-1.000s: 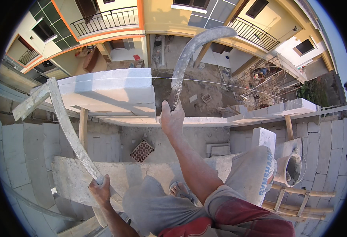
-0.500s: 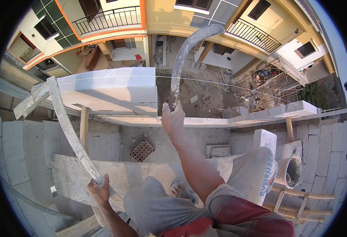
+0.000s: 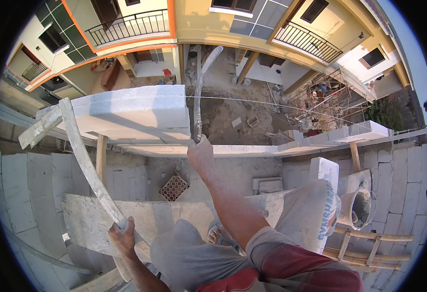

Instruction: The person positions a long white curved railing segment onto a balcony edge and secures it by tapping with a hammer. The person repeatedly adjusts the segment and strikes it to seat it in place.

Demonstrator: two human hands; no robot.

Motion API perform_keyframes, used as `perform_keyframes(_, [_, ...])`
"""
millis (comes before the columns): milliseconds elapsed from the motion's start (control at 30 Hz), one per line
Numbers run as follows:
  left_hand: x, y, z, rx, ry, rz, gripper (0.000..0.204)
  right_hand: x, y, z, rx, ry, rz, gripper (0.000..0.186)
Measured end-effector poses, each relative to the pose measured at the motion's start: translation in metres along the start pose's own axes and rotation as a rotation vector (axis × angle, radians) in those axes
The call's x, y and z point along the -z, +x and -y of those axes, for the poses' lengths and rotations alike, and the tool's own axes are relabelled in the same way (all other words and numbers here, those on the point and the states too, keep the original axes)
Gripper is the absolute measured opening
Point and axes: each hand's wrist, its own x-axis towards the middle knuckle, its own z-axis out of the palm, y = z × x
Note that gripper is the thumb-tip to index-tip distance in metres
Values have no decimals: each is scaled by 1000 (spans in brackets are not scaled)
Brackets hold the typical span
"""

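Observation:
My left hand (image 3: pixel 124 232) grips a pale, mortar-smeared wooden batten (image 3: pixel 88 161), which runs up to a shorter crosspiece (image 3: pixel 40 127) at the left. My right hand (image 3: pixel 199 155) is closed round the end of a long, grey, mortar-stained tool (image 3: pixel 202 78) pointing up past the white block wall (image 3: pixel 130 109). It is beside the wall's right end; whether it touches cannot be told. A thin string (image 3: pixel 252 100) stretches across near the tool. My knees are bent over a dusty plank platform (image 3: pixel 89 221).
A white block (image 3: pixel 323 167) stands by my right knee, beside a bucket (image 3: pixel 362 207) and a bamboo ladder (image 3: pixel 376 246). A patterned vent block (image 3: pixel 174 186) lies below. Beyond a low wall (image 3: pixel 242 151) are a drop to dirt ground, scaffolding (image 3: pixel 327 104) and yellow houses (image 3: pixel 206 22).
My right hand has moved left and slightly down. The tool it holds has swung left, its curved top now lower and looking narrower. My left hand and batten have barely moved.

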Motion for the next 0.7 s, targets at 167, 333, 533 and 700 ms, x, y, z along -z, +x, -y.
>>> perform_keyframes(167, [2,-4,-1,-47,1,-8,38,4,0,-4,17,-78,27,36])
perform_keyframes(333, [0,-2,8,8,-26,16,38,31,6,16,233,215,-161,35])
perform_keyframes(533, [-2,2,15,-15,8,-15,39,-10,7,-18,10,-36,51,35])
perform_keyframes(700, [0,1,11,-22,-30,9,39,6,10,-9,105,-39,-63,35])
